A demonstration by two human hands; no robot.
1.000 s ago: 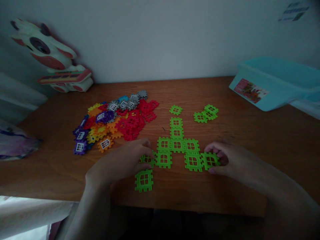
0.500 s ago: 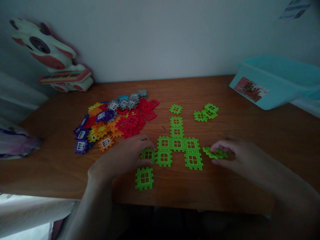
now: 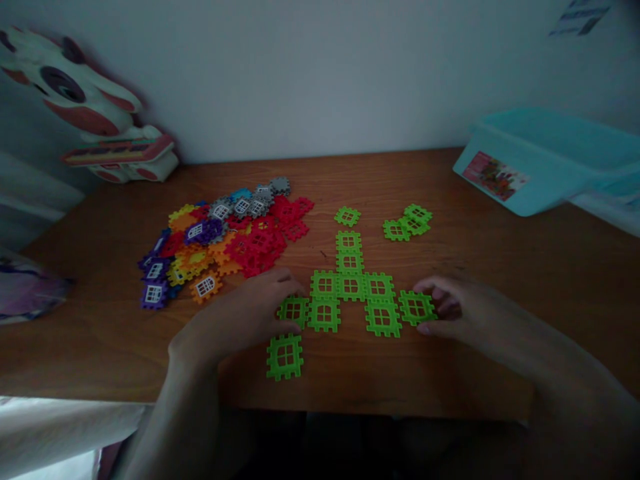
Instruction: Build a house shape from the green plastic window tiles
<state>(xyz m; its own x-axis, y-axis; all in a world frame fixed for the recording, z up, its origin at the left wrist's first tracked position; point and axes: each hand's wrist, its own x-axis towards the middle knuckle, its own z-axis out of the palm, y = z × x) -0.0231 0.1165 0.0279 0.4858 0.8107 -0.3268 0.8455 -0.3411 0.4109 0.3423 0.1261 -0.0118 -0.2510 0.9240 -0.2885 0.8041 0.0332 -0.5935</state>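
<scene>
My left hand (image 3: 257, 303) has thumb and fingers closed on the sides of a green window tile (image 3: 293, 311), which lies against the left edge of a flat figure of joined green tiles (image 3: 350, 287). On the other side, my right hand (image 3: 457, 307) pinches another green window tile (image 3: 417, 307) by its top and bottom edges. That tile lies close to the figure's lower right tile (image 3: 383, 319); whether they interlock I cannot tell. A loose green tile (image 3: 285, 357) sits just below my left hand. One more single tile (image 3: 347, 216) rests above the figure's top.
Left of the figure is a mixed heap of red, orange, yellow, purple and grey tiles (image 3: 257, 243). A few green tiles (image 3: 407, 225) overlap at the upper right. A turquoise bin (image 3: 540, 163) stands back right; a cow-shaped toy keyboard (image 3: 120, 157) stands back left.
The tile in my right hand has gone from tilted to flat and moved left, closer to the figure. My left hand stays on its tile. The whole view has shifted slightly.
</scene>
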